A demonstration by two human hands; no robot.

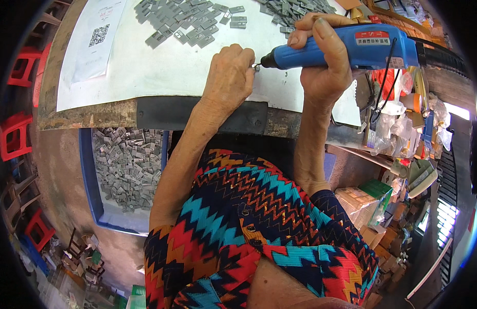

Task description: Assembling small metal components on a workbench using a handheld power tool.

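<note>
My right hand (328,64) is wrapped round a blue electric screwdriver (346,47), held nearly level with its black nose pointing left. The fingers of my left hand (229,74) pinch a small grey metal part (256,67) just above the white sheet. The driver's tip meets this part; its details are too small to make out. Beyond my left hand lies a loose pile of flat grey rectangular parts (182,23). A second pile of similar parts (295,11) sits farther right, partly behind my right hand.
A paper with a square code (94,41) lies on the worktable's left. Below the edge, a blue bin (89,175) holds many grey parts. Red stools (16,136) stand at left. A black cord (385,77) hangs by the driver; bags and boxes (403,123) crowd the right.
</note>
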